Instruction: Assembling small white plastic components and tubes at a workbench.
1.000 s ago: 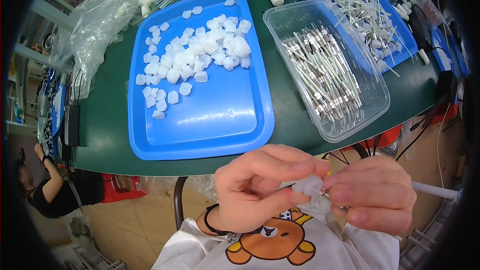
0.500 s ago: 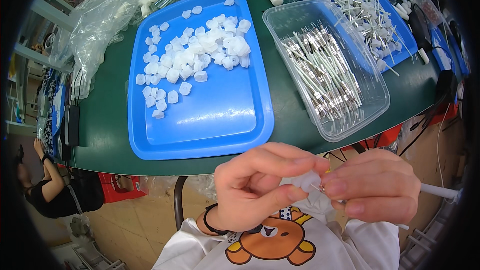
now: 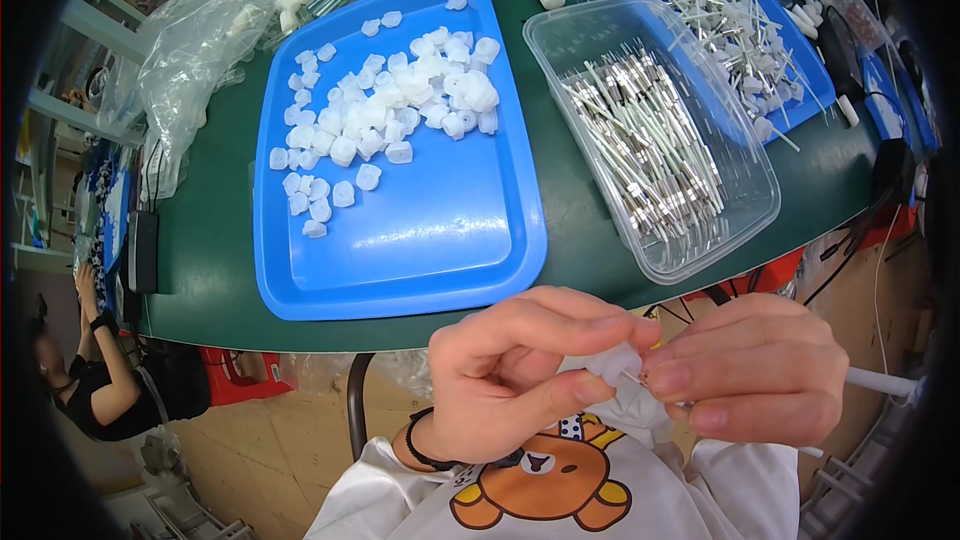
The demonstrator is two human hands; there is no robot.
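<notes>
Close in front of my shirt, my left hand (image 3: 520, 370) pinches a small translucent white plastic cap (image 3: 612, 364) between thumb and fingers. My right hand (image 3: 752, 370) meets it from the right, its fingers closed round a thin rod mostly hidden by them. A fine wire (image 3: 633, 377) at the rod's tip reaches the cap; whether it has entered the cap I cannot tell. The rod's white other end (image 3: 811, 452) shows below my right hand. Many more such caps (image 3: 405, 90) lie in a blue tray (image 3: 400, 290) beyond my hands.
A clear plastic box (image 3: 755, 220) of thin pale rods with metal ends (image 3: 650, 140) stands right of the tray. Behind it, another blue tray (image 3: 820, 90) holds capped rods (image 3: 700, 0). Plastic bags (image 3: 190, 50) lie at the left; a person (image 3: 110, 370) sits beyond.
My hands stay together, with the right one shifted very slightly. The person at the left has raised an arm a little.
</notes>
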